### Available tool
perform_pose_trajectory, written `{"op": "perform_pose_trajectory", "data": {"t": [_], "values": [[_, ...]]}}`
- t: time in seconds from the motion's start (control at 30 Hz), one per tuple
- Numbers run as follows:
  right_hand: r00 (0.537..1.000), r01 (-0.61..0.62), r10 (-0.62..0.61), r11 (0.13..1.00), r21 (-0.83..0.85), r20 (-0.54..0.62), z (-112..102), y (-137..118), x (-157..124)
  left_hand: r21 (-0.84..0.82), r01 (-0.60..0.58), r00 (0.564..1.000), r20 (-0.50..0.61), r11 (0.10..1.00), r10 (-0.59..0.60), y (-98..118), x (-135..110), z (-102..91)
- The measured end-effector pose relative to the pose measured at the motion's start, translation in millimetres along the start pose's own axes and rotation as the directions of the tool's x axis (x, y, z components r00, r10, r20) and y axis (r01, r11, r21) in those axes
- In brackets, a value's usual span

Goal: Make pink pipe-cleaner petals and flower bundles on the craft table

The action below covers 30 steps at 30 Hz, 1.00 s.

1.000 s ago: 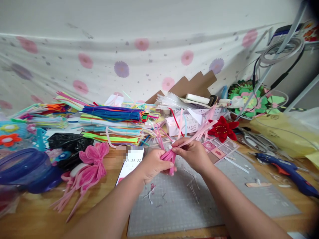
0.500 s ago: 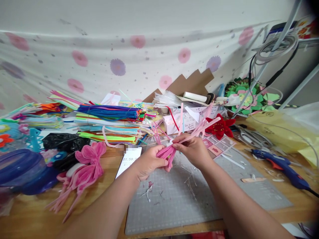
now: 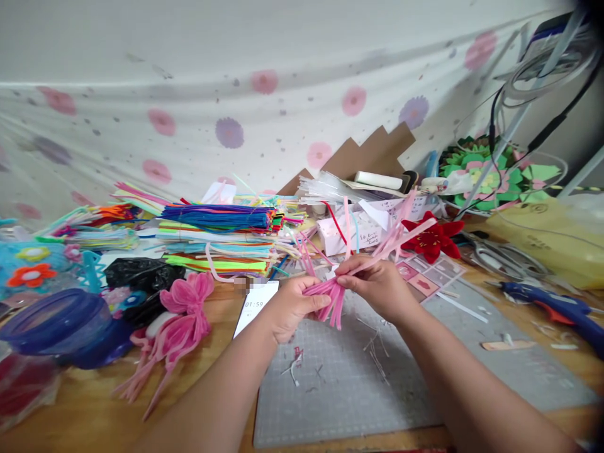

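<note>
Both hands meet above the far edge of a grey cutting mat (image 3: 358, 390). My left hand (image 3: 290, 306) is closed around the lower part of a bundle of pink pipe cleaners (image 3: 330, 296). My right hand (image 3: 377, 286) pinches the same bundle just above, fingers pressed together. The bundle's long pale pink ends (image 3: 401, 236) fan up and to the right, and short ends hang below my left thumb.
A phone (image 3: 255, 308) lies left of the mat. Stacks of coloured pipe cleaners (image 3: 217, 236) fill the back. Pink pipe-cleaner flowers (image 3: 182, 318), a black bag (image 3: 141, 274) and a blue container (image 3: 61, 324) sit left. A red flower (image 3: 431, 239) and blue glue gun (image 3: 559, 311) lie right.
The view has shifted a little. Both hands have stayed closed on the pink bundle with small changes of grip; the bundle's lower ends now hang more to the right.
</note>
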State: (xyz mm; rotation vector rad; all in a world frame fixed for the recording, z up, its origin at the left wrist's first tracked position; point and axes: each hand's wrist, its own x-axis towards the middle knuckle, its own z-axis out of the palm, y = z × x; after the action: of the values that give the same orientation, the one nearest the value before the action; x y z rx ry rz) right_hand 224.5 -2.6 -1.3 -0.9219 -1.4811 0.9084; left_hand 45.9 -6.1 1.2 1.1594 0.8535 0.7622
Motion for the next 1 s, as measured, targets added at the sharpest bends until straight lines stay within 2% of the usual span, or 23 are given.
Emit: {"op": "perform_pose_trajectory", "data": {"t": [0.17, 0.3, 0.47, 0.57, 0.67, 0.77, 0.87, 1.0], "values": [[1.000, 0.009, -0.009, 1.000, -0.019, -0.009, -1.4, -0.1, -0.3, 0.091, -0.036, 0.999, -0.003, 0.995, 0.036, -1.3, 0.8, -1.0], [1.000, 0.005, -0.006, 0.999, -0.041, -0.025, -3.1, -1.3, 0.4, 0.193, -0.096, 0.995, 0.047, 0.977, 0.089, 0.6, -0.1, -3.5], [0.998, -0.003, 0.004, 1.000, 0.012, -0.060, -13.5, -2.1, 3.3, 0.255, -0.041, 0.996, 0.092, 0.966, 0.018, 3.1, -0.6, -7.7], [0.999, -0.019, 0.021, 0.999, 0.037, -0.049, -18.7, -3.3, 3.4, 0.187, -0.049, 0.998, 0.055, 0.981, 0.040, 5.8, -0.4, -8.4], [1.000, -0.016, 0.016, 1.000, 0.013, -0.005, -17.2, -4.8, 2.0, 0.092, -0.175, 0.984, -0.025, 0.980, 0.178, 6.9, 0.4, -6.8], [1.000, -0.014, 0.014, 1.000, -0.003, 0.028, -11.5, -5.2, 0.8, 0.182, -0.244, 0.966, -0.047, 0.953, 0.256, 4.3, 2.1, -4.4], [0.999, -0.018, 0.019, 1.000, -0.016, 0.035, -6.9, -3.6, 0.4, 0.305, -0.226, 0.966, -0.053, 0.925, 0.253, 1.0, 3.4, -3.3], [0.999, -0.036, 0.036, 0.999, -0.014, 0.022, -4.9, -0.3, 0.5, 0.353, -0.215, 0.965, -0.065, 0.911, 0.253, -0.2, 3.3, -3.6]]}}
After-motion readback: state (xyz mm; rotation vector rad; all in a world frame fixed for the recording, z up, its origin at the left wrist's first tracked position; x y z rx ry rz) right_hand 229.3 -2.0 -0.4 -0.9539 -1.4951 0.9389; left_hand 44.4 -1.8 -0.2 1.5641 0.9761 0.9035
